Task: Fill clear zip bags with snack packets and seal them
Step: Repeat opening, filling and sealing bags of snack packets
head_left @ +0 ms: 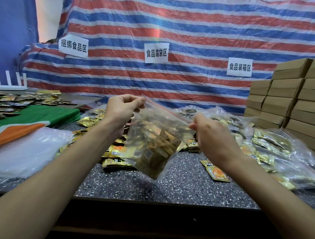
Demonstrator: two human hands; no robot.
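Note:
A clear zip bag (151, 142) with a red zip strip hangs tilted above the speckled table (176, 189), packed with several gold snack packets. My left hand (120, 110) pinches the bag's upper left corner at the zip. My right hand (212, 135) pinches the lower right end of the zip strip. Loose gold packets (116, 155) lie piled on the table behind and under the bag. A single packet (215, 170) lies by my right wrist.
Filled clear bags (272, 147) heap up at the right. Stacked brown cardboard boxes (289, 100) stand at the far right. A pile of empty clear bags (23, 152) and a green-orange cloth (40, 118) lie left. More packets (11, 100) and a white router (8, 86) sit far left.

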